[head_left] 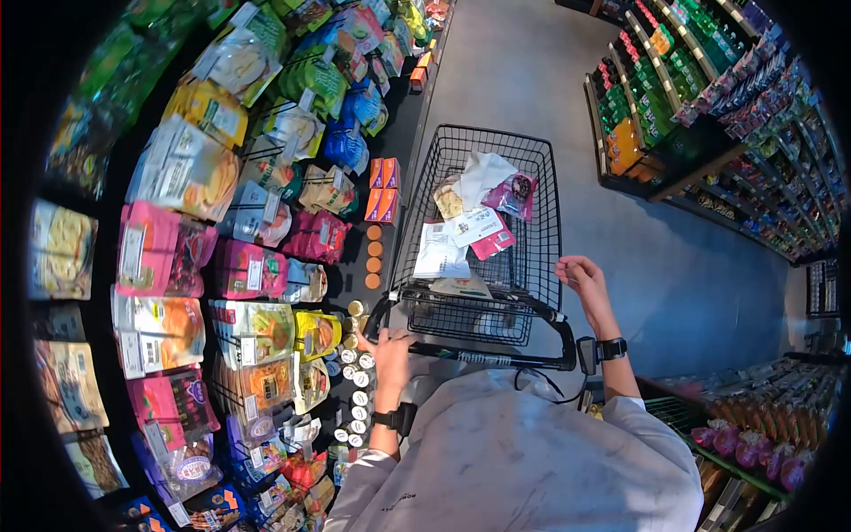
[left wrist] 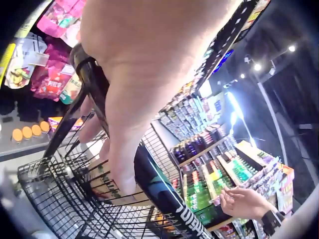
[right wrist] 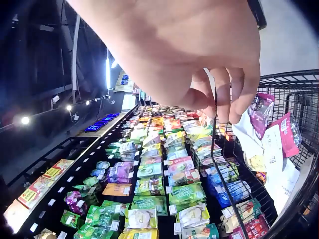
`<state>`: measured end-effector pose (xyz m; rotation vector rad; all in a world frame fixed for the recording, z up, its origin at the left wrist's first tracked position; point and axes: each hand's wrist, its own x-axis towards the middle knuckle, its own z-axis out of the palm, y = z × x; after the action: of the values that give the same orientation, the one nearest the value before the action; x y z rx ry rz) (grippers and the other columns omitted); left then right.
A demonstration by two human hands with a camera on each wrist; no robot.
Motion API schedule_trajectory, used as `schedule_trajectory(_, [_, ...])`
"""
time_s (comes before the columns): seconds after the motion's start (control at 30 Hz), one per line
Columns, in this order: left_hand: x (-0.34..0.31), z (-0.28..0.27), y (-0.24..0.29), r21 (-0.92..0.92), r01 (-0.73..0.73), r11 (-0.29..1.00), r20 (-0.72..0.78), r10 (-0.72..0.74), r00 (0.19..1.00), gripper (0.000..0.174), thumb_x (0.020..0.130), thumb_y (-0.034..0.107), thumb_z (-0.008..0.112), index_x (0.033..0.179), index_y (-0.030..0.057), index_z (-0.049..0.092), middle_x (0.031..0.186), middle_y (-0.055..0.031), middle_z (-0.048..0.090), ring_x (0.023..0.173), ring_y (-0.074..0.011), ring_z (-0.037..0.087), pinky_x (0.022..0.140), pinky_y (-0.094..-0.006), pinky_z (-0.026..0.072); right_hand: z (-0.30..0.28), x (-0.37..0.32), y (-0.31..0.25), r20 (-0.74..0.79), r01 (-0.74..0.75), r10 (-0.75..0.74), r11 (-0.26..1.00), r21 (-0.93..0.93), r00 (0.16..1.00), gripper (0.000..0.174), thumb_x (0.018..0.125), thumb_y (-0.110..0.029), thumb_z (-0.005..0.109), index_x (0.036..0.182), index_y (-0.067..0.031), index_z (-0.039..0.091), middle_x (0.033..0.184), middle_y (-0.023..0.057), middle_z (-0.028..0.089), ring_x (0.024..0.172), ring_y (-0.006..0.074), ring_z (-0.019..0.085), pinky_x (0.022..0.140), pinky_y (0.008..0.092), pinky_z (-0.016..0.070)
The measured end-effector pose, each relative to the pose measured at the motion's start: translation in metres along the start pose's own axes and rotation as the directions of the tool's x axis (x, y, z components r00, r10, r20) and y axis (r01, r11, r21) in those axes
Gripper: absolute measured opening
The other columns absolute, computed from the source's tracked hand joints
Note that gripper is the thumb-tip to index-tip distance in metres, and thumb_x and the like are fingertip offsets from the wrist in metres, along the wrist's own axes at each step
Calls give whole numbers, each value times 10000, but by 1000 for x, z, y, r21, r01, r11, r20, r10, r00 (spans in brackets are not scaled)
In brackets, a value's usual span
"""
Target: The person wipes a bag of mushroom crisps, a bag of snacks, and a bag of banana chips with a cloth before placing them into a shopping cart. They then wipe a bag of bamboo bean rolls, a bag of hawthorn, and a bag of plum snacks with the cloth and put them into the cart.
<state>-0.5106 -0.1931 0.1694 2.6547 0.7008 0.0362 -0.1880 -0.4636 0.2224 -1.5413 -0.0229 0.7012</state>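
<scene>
A black wire shopping cart [head_left: 556,177] stands in the aisle, with several packages inside: a white packet [head_left: 441,257], a purple-pink bag [head_left: 511,195] and a white sheet-like wrapper [head_left: 484,177]. The left hand [head_left: 388,359] grips the left corner of the cart's handle [head_left: 461,356]; in the left wrist view its thumb and fingers [left wrist: 94,130] lie on either side of the black bar. Beside the basket's right rim is the right hand [head_left: 585,279], raised with loosely bent fingers and holding nothing. Whether its fingertips touch the wire rim [right wrist: 215,144] cannot be told.
Hanging snack bags [head_left: 182,168] fill the shelves close on the left, with orange-lidded jars [head_left: 374,250] and small orange boxes [head_left: 383,204] along the ledge. A drinks shelf [head_left: 634,146] stands at the upper right. Purple-wrapped goods [head_left: 753,449] lie at the lower right.
</scene>
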Motion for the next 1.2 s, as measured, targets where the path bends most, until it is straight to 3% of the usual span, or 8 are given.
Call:
schedule_trajectory(0.1, [15, -18, 13, -41, 128, 991, 209, -117, 971, 432, 567, 470, 880, 919, 234, 794, 1013, -19, 722, 1164, -297, 553, 1110, -772, -39, -20, 22, 13, -4, -45, 45, 999, 3, 999, 235, 1035, -186, 522, 1140, -24, 655, 1060, 79, 701, 968, 139, 669, 910, 285, 517])
schedule_trajectory(0.3, [48, 8, 1, 334, 243, 911, 450, -381, 808, 729, 365, 720, 854, 941, 278, 796, 1026, -36, 737, 1275, -319, 486, 1011, -868, -73, -24, 62, -11, 53, -40, 39, 999, 30, 998, 255, 1039, -216, 518, 1141, -24, 652, 1051, 78, 704, 991, 141, 669, 919, 290, 514])
schedule_trajectory(0.5, [92, 11, 32, 419, 221, 881, 580, -447, 681, 763, 412, 708, 857, 1025, 261, 769, 1168, -29, 711, 1338, -328, 478, 980, -897, -25, -21, 101, -14, 200, 26, -27, 1000, 8, 979, 262, 1046, -246, 508, 1081, -38, 664, 990, 44, 695, 950, 115, 652, 859, 268, 509])
schedule_trajectory(0.6, [110, 4, 51, 482, 221, 848, 623, -509, 594, 807, 453, 689, 862, 1119, 251, 732, 1250, -3, 676, 1341, -308, 491, 956, -921, 17, -17, 136, -5, 495, -62, 125, 988, -143, 860, 265, 1029, -315, 566, 1045, -65, 653, 938, 3, 657, 907, 95, 614, 834, 259, 492])
schedule_trajectory(0.73, [173, -18, 70, 555, 230, 800, 662, -592, 460, 871, 508, 664, 868, 1244, 238, 683, 1359, 33, 630, 1345, -281, 509, 923, -953, 73, -5, 168, 3, 451, -245, 321, 944, -219, 833, 323, 1019, -300, 579, 1159, -19, 650, 1024, 44, 698, 929, 121, 657, 816, 244, 527])
schedule_trajectory(0.83, [198, -11, 66, 539, 233, 809, 591, -561, 580, 804, 514, 638, 889, 1165, 189, 740, 1268, -27, 689, 1236, -322, 608, 894, -963, 59, 7, 194, 0, 450, -226, 369, 913, -341, 813, 391, 1007, -358, 583, 1212, -29, 642, 1053, 49, 702, 957, 128, 657, 877, 272, 524])
schedule_trajectory(1.1, [283, 17, 42, 593, 199, 780, 677, -617, 402, 792, 514, 639, 891, 1147, 184, 750, 1259, -38, 692, 1191, -304, 634, 907, -960, 67, 63, 247, -18, 461, -9, 557, 644, -765, 691, 487, 970, -440, 597, 1193, -23, 714, 1045, 46, 710, 1023, 130, 602, 949, 272, 455])
schedule_trajectory(1.2, [306, 16, 40, 541, 182, 821, 563, -515, 647, 258, 839, 331, 728, 1039, 181, 789, 1084, -37, 745, 1040, -299, 675, 955, -924, 97, 61, 285, -4, 435, -36, 579, 627, -778, 690, 452, 979, -420, 585, 1203, -47, 710, 1088, 44, 707, 1079, 166, 595, 1021, 308, 420])
